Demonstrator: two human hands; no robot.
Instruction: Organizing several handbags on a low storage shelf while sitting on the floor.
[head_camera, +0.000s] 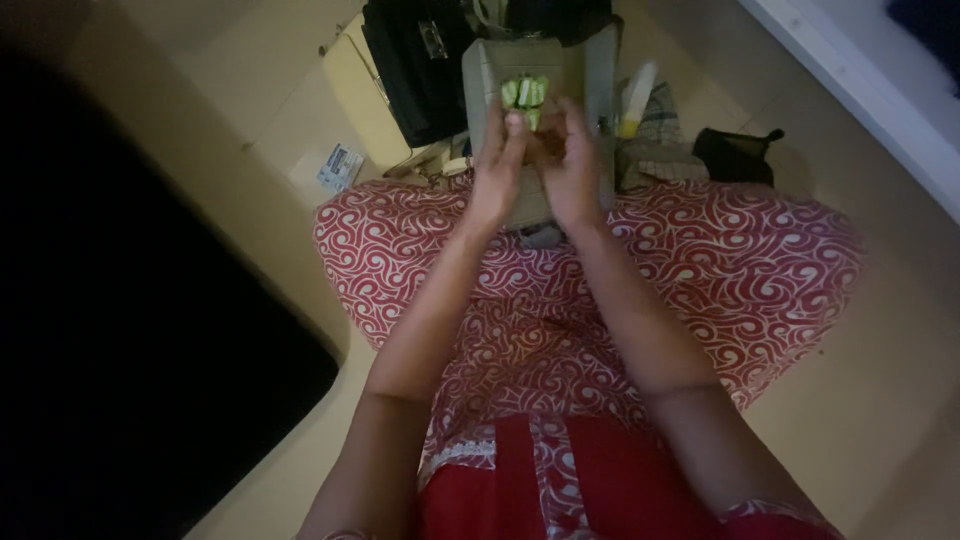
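Note:
Both my hands are raised together in front of me over my lap. My left hand (497, 168) and my right hand (568, 160) pinch a small bundle of green and white strips (526, 95) between their fingertips. The bundle stands upright above the fingers. Just behind the hands stands a grey-beige bag (590, 75) on the floor. I sit with a red and white swirl-patterned cloth (720, 270) spread over my legs.
A black bag (415, 65) lies at the back left, a small printed card (339, 166) on the floor beside it. A white and yellow bottle (637, 100) rests on checked cloth, a small black pouch (735, 155) to its right. A dark mat (130, 330) fills the left side.

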